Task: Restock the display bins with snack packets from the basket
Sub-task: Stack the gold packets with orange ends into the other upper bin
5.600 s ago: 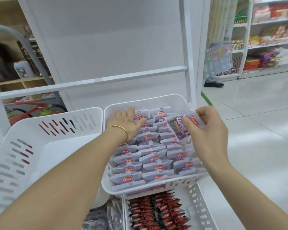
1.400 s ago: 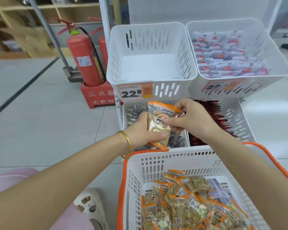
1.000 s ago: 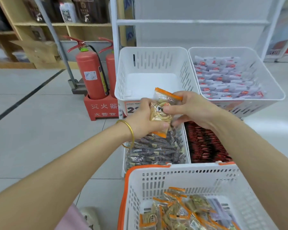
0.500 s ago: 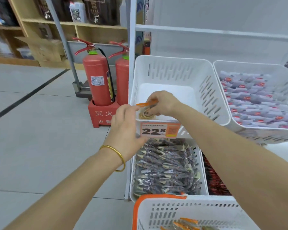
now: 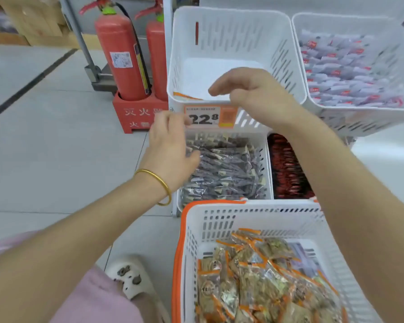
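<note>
Held moments ago, the orange-edged packet point(image 5: 184, 96) now lies in the upper-left bin point(image 5: 231, 12); left hand point(image 5: 170, 145) and right hand point(image 5: 250, 89) hover, grips slack and empty, while the basket point(image 5: 243, 220) remains heaped.

price tag point(image 5: 210, 117) on the front of the left bin point(image 5: 231, 24): large black "22" with a smaller raised "8". fine print along its top and the code square on its orange part are illegible. red stand point(image 5: 135, 113) under the extinguishers: white characters "灭火", the third partly hidden by the left hand point(image 5: 170, 145); the lower line begins "火", the rest is unclear. white sticker point(image 5: 121, 59) on the near extinguisher point(image 5: 119, 43): print blurred. red marks on the grey packets point(image 5: 345, 73): unreadable. dark round marks on the tan packets point(image 5: 254, 276): unreadable.
</note>
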A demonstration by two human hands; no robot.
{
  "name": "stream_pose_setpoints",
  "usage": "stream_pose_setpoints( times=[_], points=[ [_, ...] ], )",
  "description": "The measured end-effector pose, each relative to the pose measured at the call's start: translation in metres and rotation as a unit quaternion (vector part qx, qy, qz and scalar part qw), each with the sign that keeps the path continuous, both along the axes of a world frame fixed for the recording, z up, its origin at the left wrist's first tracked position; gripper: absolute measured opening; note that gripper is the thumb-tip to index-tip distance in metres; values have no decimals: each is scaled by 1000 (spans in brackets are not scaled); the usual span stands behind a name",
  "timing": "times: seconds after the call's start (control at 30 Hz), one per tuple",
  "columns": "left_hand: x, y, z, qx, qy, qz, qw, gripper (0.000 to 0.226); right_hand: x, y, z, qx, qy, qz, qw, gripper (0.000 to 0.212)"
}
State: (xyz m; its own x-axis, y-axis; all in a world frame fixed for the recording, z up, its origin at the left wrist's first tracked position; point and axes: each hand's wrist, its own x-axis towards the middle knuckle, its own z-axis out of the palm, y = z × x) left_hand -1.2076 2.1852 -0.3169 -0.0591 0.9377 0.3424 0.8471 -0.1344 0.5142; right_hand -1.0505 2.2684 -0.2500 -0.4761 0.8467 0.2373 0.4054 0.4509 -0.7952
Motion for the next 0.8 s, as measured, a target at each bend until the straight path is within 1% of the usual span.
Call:
stream_pose_setpoints(
  times=[0.03,0.07,0.1,0.13,0.2,0.27,0.3,0.37,0.4,0.47,0.53,0.57,0.67,0.73,0.8],
  points=[
    [6,-14,-7,-48,6,-26,998,50,12,-22,-14,-1,10,3,1000,34],
    [11,-26,-15,-93,15,-55,994,48,26,-42,-38,-18,-8,1,1000,32],
    [15,-37,-21,-132,29,-80,988,48,38,-59,-67,-53,-53,-3,997,29],
    [18,-46,-27,-167,47,-97,980,48,49,-73,-101,-91,-122,-15,988,27],
    [24,-55,-34,-225,82,-106,965,49,70,-90,-175,-159,-262,-42,951,24],
    [29,-56,-38,-259,110,-102,954,50,87,-103,-238,-237,-346,-101,902,26],
    [32,-55,-40,-269,117,-100,951,50,92,-110,-260,-278,-366,-129,879,36],
    [38,-54,-42,-278,123,-104,947,49,96,-126,-293,-353,-385,-143,841,68],
    [41,-52,-44,-281,128,-111,945,49,95,-133,-303,-355,-405,-141,830,77],
    [45,-49,-46,-288,135,-126,940,50,92,-142,-320,-282,-453,-160,830,82],
    [48,-45,-48,-299,135,-136,935,51,89,-149,-322,-221,-466,-194,834,79],
    [50,-43,-49,-304,132,-141,933,52,89,-149,-322,-206,-456,-209,840,73],
    [56,-40,-51,-310,128,-155,929,51,94,-149,-312,-175,-419,-211,866,40],
    [61,-39,-53,-317,128,-168,925,51,99,-144,-298,-171,-379,-183,891,30],
    [65,-41,-55,-327,120,-182,920,51,101,-135,-272,-190,-303,-150,922,26]
  ],
)
